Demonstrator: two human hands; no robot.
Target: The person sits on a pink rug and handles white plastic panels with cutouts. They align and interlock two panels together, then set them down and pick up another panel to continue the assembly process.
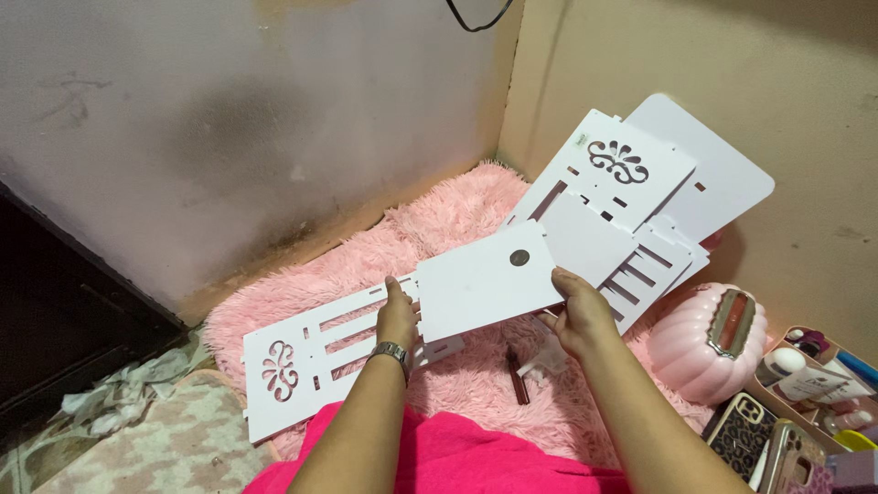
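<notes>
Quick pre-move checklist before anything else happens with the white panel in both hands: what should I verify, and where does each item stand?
1. Left hand grips the small white panel at its left edge: ok.
2. Right hand grips its right edge: ok.
3. Panel lifted above the pink fluffy rug: ok.
4. Long slotted panel lies flat below the left hand: ok.
5. Stack of white panels leaning against the wall is stable: cannot tell.
6. Small dark stick-like item on the rug is out of the way: cannot tell.
</notes>
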